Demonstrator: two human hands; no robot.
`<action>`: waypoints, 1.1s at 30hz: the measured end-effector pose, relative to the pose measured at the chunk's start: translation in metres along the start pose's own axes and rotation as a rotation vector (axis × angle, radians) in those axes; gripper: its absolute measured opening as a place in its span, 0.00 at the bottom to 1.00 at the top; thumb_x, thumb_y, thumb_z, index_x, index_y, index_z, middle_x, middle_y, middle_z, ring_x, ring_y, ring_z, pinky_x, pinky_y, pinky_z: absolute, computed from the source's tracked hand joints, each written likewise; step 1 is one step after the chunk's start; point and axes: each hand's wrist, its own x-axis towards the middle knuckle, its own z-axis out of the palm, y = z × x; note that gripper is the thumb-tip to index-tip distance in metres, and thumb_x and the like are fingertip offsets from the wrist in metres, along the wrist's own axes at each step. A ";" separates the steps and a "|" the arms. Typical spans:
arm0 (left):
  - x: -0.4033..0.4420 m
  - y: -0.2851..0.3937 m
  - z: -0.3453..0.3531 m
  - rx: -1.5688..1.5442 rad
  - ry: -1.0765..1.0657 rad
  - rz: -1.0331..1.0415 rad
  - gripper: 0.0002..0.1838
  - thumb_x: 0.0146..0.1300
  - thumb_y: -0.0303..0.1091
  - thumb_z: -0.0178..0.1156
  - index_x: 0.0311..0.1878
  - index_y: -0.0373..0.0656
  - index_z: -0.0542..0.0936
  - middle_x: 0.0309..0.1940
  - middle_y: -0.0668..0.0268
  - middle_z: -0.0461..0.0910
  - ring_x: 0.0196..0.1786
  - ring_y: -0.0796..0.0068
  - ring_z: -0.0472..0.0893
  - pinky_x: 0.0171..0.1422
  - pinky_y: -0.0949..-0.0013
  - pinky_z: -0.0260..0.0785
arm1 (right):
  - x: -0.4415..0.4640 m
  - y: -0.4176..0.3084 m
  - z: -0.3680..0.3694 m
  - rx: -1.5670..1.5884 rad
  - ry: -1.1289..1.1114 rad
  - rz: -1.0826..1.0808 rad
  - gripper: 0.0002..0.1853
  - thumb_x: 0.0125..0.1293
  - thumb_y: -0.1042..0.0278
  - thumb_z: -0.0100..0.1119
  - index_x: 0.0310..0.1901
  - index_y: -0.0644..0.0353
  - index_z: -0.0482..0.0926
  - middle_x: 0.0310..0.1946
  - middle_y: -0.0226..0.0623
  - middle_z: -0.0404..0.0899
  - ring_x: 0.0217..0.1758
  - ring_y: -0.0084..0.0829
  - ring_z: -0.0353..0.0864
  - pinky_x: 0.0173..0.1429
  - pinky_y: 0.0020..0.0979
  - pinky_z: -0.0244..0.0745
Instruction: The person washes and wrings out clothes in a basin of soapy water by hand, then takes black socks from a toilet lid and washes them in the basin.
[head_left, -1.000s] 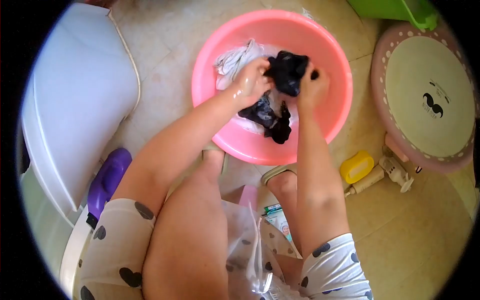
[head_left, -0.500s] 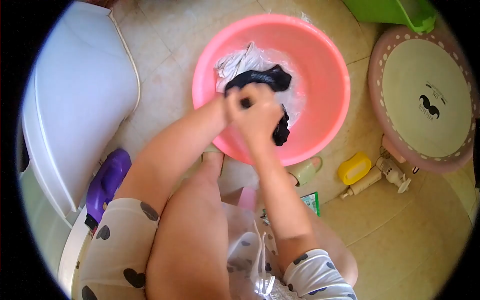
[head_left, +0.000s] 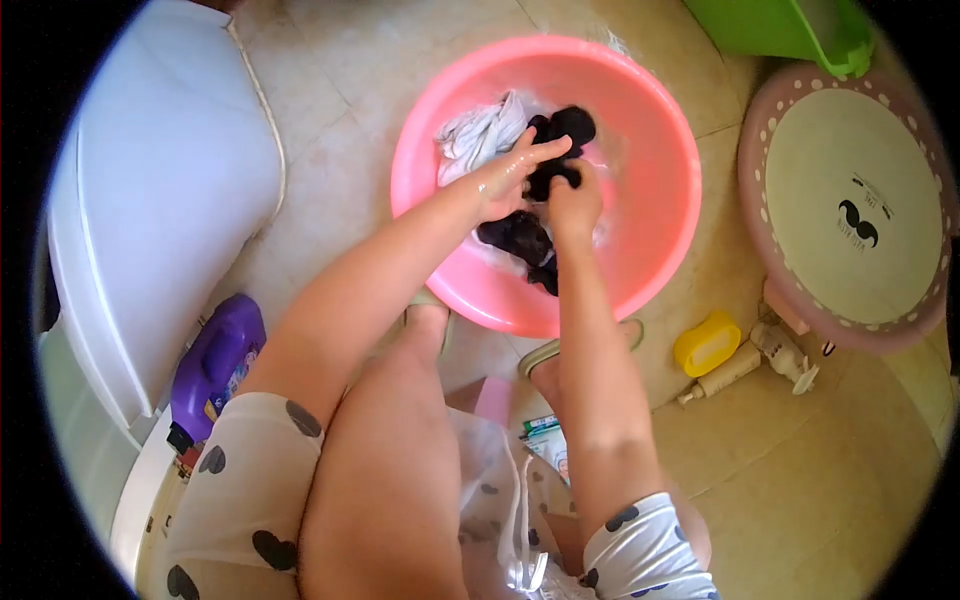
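Observation:
A pink basin (head_left: pixel 655 230) on the floor holds wet black cloth (head_left: pixel 520 238) and a white cloth (head_left: pixel 483 135) in sudsy water. My left hand (head_left: pixel 512 182), wet and with fingers stretched out, is over the middle of the basin beside the black cloth. Close to its right, my right hand (head_left: pixel 577 205) has its fingers closed on a bunched piece of the black cloth. Other dark folds lie below my left hand. The exact kind of garment cannot be made out.
On the left stand a purple bottle (head_left: pixel 215 355) and a large white appliance or tub (head_left: pixel 170 150). To the right are a yellow soap dish (head_left: pixel 708 343), a pump bottle (head_left: pixel 783 355), a dotted wash basin (head_left: pixel 850 200) and a green container (head_left: pixel 780 30).
My hands were together, blurred, over the black cloth. Now they are apart: the left has opened, and the right has moved to the right, holding black cloth.

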 end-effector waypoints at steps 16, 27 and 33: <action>0.008 -0.010 0.007 -0.022 -0.131 0.009 0.23 0.65 0.50 0.55 0.54 0.43 0.70 0.44 0.61 0.78 0.47 0.67 0.78 0.52 0.59 0.71 | 0.034 -0.005 -0.045 -0.514 0.218 -0.170 0.16 0.58 0.55 0.59 0.29 0.62 0.79 0.29 0.45 0.77 0.33 0.47 0.78 0.39 0.44 0.73; 0.010 0.016 -0.017 -0.125 -0.120 -0.113 0.20 0.56 0.50 0.66 0.45 0.47 0.78 0.35 0.68 0.81 0.32 0.75 0.79 0.41 0.73 0.73 | -0.073 -0.078 0.005 0.003 -0.080 -0.405 0.05 0.45 0.78 0.52 0.25 0.56 0.75 0.29 0.44 0.70 0.32 0.49 0.73 0.36 0.44 0.69; 0.030 -0.033 -0.029 -0.114 -0.513 0.409 0.12 0.65 0.43 0.56 0.42 0.45 0.78 0.36 0.70 0.80 0.39 0.80 0.79 0.43 0.72 0.74 | -0.039 -0.058 0.008 -0.273 0.238 -0.869 0.07 0.45 0.66 0.62 0.19 0.53 0.72 0.18 0.37 0.71 0.19 0.41 0.72 0.25 0.39 0.67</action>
